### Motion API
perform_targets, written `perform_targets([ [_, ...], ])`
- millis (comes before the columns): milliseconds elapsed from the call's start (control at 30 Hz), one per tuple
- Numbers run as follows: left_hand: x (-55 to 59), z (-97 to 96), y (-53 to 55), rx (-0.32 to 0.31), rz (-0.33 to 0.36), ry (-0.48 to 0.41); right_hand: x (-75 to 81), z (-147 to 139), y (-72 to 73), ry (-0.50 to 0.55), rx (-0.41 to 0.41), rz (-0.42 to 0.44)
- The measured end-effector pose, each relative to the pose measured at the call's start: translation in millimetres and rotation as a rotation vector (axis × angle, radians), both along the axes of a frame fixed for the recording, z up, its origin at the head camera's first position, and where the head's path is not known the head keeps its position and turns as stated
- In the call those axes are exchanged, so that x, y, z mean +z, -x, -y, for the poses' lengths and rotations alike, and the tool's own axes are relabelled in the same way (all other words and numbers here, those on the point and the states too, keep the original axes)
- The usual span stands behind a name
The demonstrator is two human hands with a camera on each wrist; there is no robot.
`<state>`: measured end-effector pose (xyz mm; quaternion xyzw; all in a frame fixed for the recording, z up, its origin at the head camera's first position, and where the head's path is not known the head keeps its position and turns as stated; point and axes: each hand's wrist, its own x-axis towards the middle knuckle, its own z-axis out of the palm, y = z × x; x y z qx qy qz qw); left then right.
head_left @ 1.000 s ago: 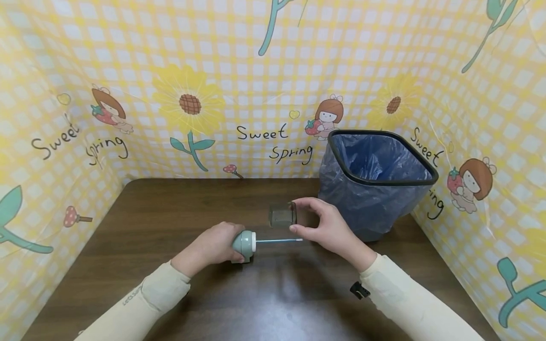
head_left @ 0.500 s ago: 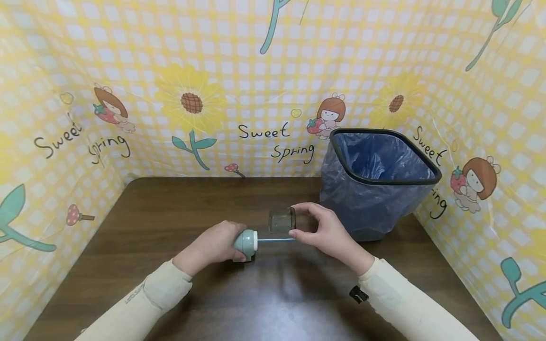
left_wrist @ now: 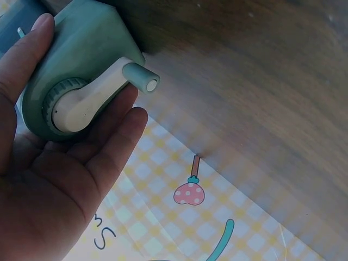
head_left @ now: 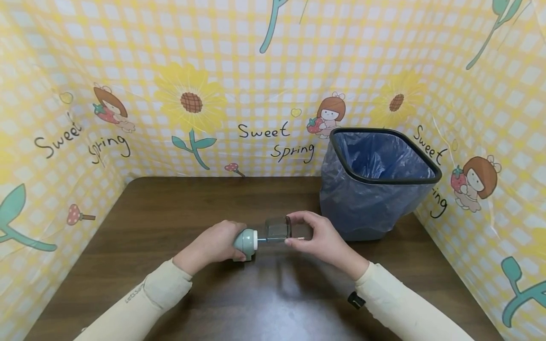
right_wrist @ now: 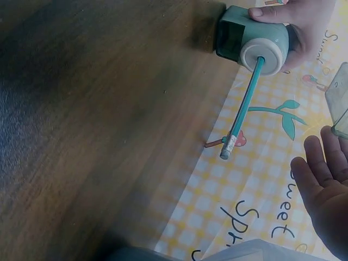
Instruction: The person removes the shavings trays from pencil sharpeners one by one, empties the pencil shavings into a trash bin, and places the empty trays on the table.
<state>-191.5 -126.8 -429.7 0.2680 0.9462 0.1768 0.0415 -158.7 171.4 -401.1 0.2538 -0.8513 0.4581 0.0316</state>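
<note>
My left hand grips a green crank pencil sharpener lying on its side above the table. Its cream crank handle faces my left palm. A blue pencil sticks out of the white round front, eraser end outward. In the right wrist view, a dark opening shows in the sharpener's body. Between thumb and fingers, my right hand holds a see-through smoky shavings container by one end. In the head view the container overlaps the pencil; whether they touch, I cannot tell.
A trash bin with a black rim and a bluish plastic liner stands at the back right, just behind my right hand. Patterned yellow checked cloth encloses the brown wooden table at the back and sides.
My right hand has lowered the shavings container toward me and slightly left, from above the pencil to across it. The left hand and the sharpener stay nearly still.
</note>
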Motion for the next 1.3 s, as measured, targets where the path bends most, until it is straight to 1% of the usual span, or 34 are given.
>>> perform_targets([
  [167,0.6,-0.1,-0.9,-0.001,0.005,-0.001,-4.4,0.4,-1.5,0.008,-0.001,0.003],
  [400,-0.1,-0.4,-0.5,-0.002,0.008,0.002,-14.5,1.0,-3.0,0.034,0.021,0.081],
  [667,0.3,-0.2,0.3,-0.005,0.006,-0.002,-22.0,1.2,-4.0,0.028,0.019,0.108],
  [1033,0.6,0.7,0.0,-0.011,0.008,-0.008,-32.5,1.6,-7.7,-0.022,0.001,0.093],
  [1300,-1.0,0.5,-0.1,-0.006,0.005,-0.003,-41.7,2.6,-5.9,-0.013,0.025,0.102],
])
